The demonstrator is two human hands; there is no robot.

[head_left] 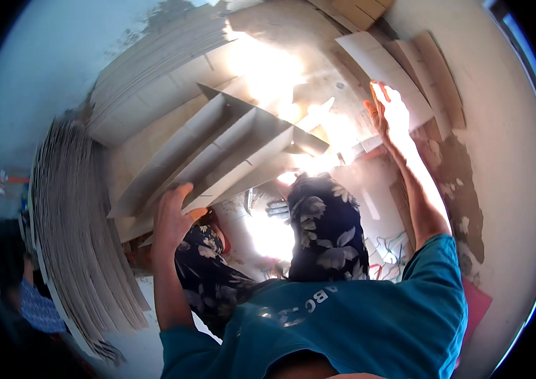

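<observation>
Left hand: thumb and forefinger spread apart at the near ends of the cardboard strips, other fingers mostly hidden; cannot tell whether it grips or merely touches. Right hand: fingers extended, thumb side toward the middle, nothing seen in its grasp; raised beside a pale cardboard sheet, contact unclear. Between the hands, nearer the left, lies the cardboard divider: several long strips standing on edge, roughly parallel, running away from the left hand toward a cross strip that meets them at the far end. Beyond it, a stack of cardboard against the wall; left of the left forearm, a second, tall stack, its layered edges showing. More brown pieces lean at the right wall, just past the pale sheet. Strong glare washes out the floor ahead. Below, the wearer's dark floral trousers, knees bent, and teal shirt. At far left, partly in shadow, another person's blue patterned garment.
</observation>
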